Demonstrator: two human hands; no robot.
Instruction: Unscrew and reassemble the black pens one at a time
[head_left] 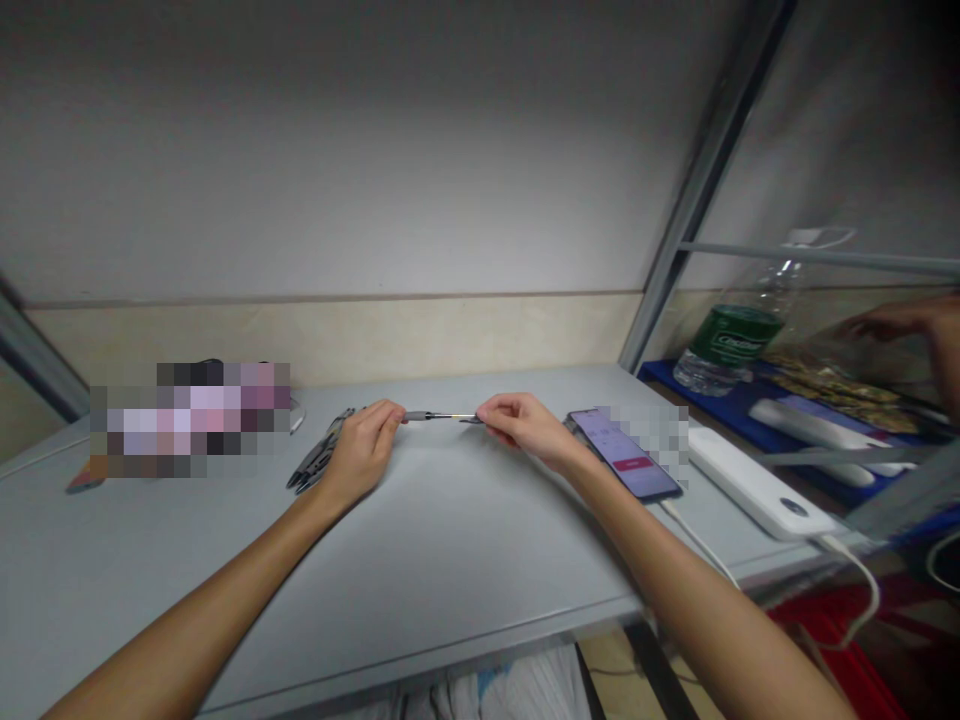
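While gripping a pen [433,415] by its nine-o'clock end in the curled left hand [367,440], pinches its three-o'clock end with the right hand [529,427], thumb against fingertips. Stretches level over the counter [480,545], showing grey barrel, dark band, thin bright shaft.

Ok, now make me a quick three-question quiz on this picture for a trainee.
1. True or false: the right hand rests flat on the tabletop.
2. Which of these lies closest to the left hand? A) phone B) dark pens C) white power bank
3. Fill in the blank: the bottle label is mostly ____.

Key:
1. False; it pinches one end of a slim pen-like item.
2. B
3. green
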